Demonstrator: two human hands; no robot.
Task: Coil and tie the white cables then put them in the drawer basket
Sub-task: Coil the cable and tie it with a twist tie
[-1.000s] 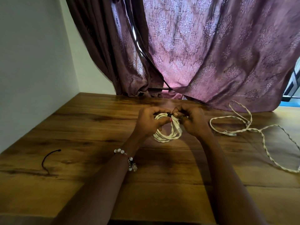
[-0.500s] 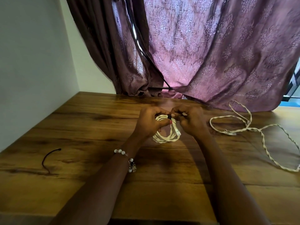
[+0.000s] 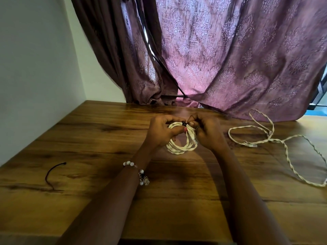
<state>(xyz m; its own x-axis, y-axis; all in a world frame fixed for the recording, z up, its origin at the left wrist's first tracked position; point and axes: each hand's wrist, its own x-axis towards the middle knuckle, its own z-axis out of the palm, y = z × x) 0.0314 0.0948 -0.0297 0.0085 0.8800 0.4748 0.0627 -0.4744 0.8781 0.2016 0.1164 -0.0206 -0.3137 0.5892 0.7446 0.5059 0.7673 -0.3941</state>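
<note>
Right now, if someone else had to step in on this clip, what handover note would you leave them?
Left hand holds the coiled cable above the table; right hand pinches the black tie at the coil's top.
Done: first cable coiled, tie on, fastening apparently unfinished.
Left: the loose cable on the right needs coiling; a spare black tie lies left. No drawer basket in view.
</note>
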